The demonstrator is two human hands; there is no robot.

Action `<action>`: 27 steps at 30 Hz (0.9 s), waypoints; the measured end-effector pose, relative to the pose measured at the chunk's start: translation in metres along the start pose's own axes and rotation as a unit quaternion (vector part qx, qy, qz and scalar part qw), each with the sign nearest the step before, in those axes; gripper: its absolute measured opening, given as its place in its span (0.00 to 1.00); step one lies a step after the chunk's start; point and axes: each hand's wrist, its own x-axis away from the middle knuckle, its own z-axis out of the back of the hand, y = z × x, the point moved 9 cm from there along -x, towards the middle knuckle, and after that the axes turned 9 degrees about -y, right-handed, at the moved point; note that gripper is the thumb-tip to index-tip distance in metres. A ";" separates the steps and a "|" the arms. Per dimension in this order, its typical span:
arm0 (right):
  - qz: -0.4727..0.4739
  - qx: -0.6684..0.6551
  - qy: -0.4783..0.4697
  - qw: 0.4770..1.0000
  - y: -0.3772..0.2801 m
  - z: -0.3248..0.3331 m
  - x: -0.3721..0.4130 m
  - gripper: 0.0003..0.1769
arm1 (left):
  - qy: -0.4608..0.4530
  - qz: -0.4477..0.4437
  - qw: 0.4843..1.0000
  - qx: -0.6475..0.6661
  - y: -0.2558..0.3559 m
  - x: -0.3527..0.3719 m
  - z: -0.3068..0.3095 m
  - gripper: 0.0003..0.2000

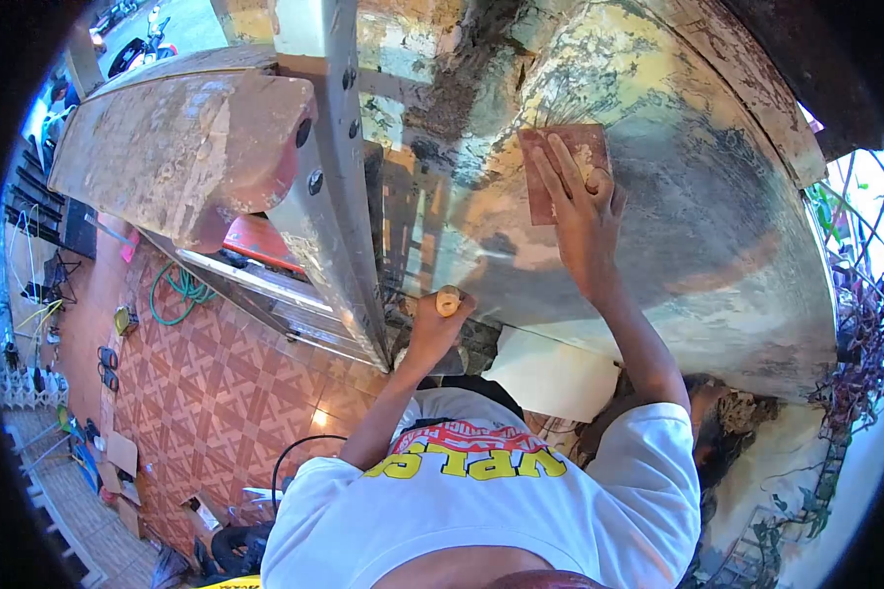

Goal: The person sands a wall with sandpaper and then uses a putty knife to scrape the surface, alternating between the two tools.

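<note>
My right hand [587, 221] presses a reddish-brown square float [541, 201] against the patchy grey and yellow wall [678, 196]. Two fingers stretch over the float's back, while the others curl at its right side. Lower down and to the left, my left hand [437, 329] is wrapped round the pale wooden handle [448, 298] of a tool. The handle's round end points up at me; the rest of the tool is mostly hidden below the fist. Around the float the wall surface is rough and mottled, with smoother grey to the right.
A metal ladder [329, 187] stands close to my left, beside a worn board [167, 147]. Behind it, a green hose [182, 293] lies on the tiled floor [236, 393]. Plants [855, 334] hang at the right edge. A white panel [555, 368] sits below the wall.
</note>
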 end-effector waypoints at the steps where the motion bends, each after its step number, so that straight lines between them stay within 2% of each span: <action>1: -0.001 -0.003 0.002 1.000 0.001 -0.001 -0.001 0.39 | -0.001 -0.005 1.000 -0.003 0.002 -0.001 0.000 0.10; 4: 0.000 -0.036 0.025 0.999 0.001 0.005 0.002 0.41 | -0.012 0.025 1.000 -0.001 0.000 0.000 -0.001 0.10; 5: -0.003 -0.033 0.028 0.999 0.003 0.008 0.003 0.41 | -0.015 0.021 1.000 -0.003 -0.002 -0.001 -0.002 0.10; 7: -0.008 0.013 0.022 1.000 0.007 0.017 0.002 0.40 | -0.014 -0.041 0.999 -0.022 0.003 -0.003 -0.002 0.09; 10: -0.047 0.005 0.043 0.998 0.026 0.043 -0.001 0.42 | -0.023 -0.014 1.000 -0.005 -0.002 -0.005 -0.001 0.09; 13: -0.065 -0.006 0.072 0.995 0.040 0.060 0.000 0.44 | -0.027 -0.036 0.999 -0.027 -0.002 -0.011 -0.002 0.09; 20: -0.091 0.027 0.074 0.993 0.045 0.056 -0.008 0.46 | -0.033 -0.011 0.999 -0.037 0.005 -0.012 -0.005 0.10; 22: -0.100 0.019 0.075 0.992 0.046 0.052 -0.009 0.46 | -0.045 0.020 0.999 0.002 0.004 -0.010 -0.006 0.11; 25: -0.110 0.020 0.051 0.992 0.045 0.055 -0.011 0.45 | -0.046 -0.015 0.998 -0.028 -0.002 -0.017 -0.004 0.10; 27: -0.117 0.037 0.066 0.990 0.044 0.052 -0.013 0.44 | -0.040 -0.002 0.999 -0.019 -0.012 -0.021 -0.003 0.08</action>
